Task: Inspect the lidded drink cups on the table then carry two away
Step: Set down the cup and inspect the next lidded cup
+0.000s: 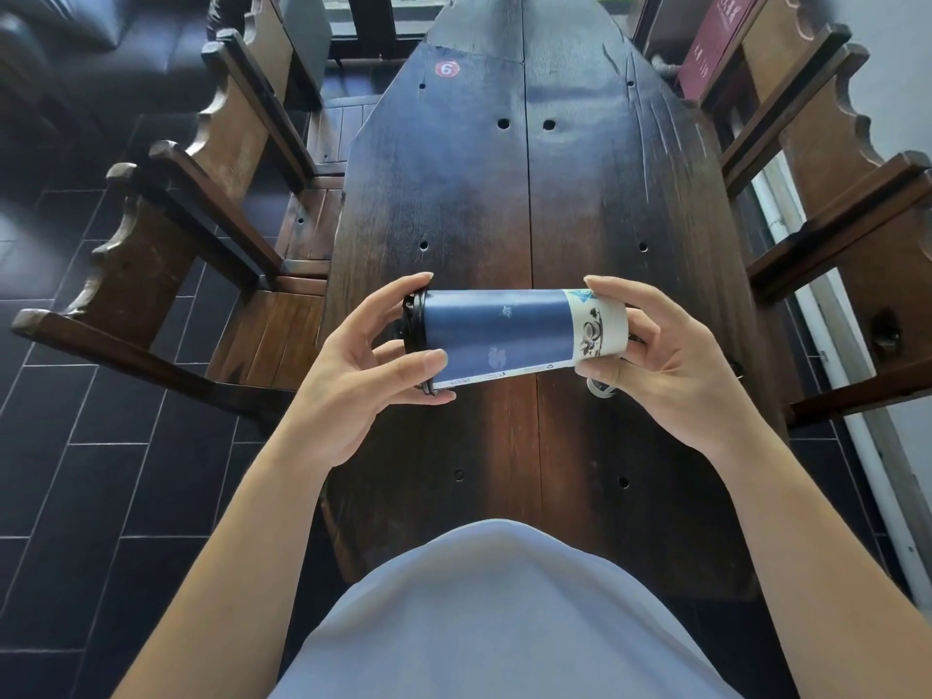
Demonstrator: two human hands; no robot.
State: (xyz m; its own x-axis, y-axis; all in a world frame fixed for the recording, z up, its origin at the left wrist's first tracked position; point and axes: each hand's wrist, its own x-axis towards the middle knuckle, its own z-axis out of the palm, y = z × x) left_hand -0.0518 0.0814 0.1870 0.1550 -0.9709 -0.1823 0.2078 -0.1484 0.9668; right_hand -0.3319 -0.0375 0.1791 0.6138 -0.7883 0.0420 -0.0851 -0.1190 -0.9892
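At centre frame, the cup [509, 335] lay horizontal above the table [504, 194], left hand [363, 365] gripping its lid end, right hand [660, 355] its base.

A red round sticker [447, 69] bearing a white "6" sits on the dark wooden table [580, 194], toward the upper middle of the frame. A maroon sign [716, 40] at the upper right carries pale characters too blurred to read.
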